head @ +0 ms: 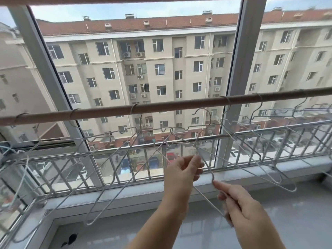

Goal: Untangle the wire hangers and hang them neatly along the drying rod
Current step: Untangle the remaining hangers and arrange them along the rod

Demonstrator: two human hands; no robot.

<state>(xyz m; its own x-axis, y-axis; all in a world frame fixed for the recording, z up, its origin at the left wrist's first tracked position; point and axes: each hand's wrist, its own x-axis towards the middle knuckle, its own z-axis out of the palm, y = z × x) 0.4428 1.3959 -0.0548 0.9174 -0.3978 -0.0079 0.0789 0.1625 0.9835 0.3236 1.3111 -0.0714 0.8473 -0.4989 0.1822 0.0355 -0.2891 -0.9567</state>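
A brown drying rod (161, 104) runs across the window, rising to the right. Several white wire hangers hang from it by their hooks, to the left (115, 150) and to the right (269, 151). One loose hanger (208, 159) sits below the rod in the middle, its hook (203, 112) free of the rod and pointing up. My left hand (181, 169) pinches this hanger's wire just under its twisted neck. My right hand (239, 207) grips its lower end, with the index finger along the bent corner.
Behind the rod is a large window with a grey frame post (240, 72) and a white barred railing (125, 164). A white sill (251, 174) runs below. A grey glossy ledge (287, 221) lies under my hands. A small dark object (71, 239) lies at the lower left.
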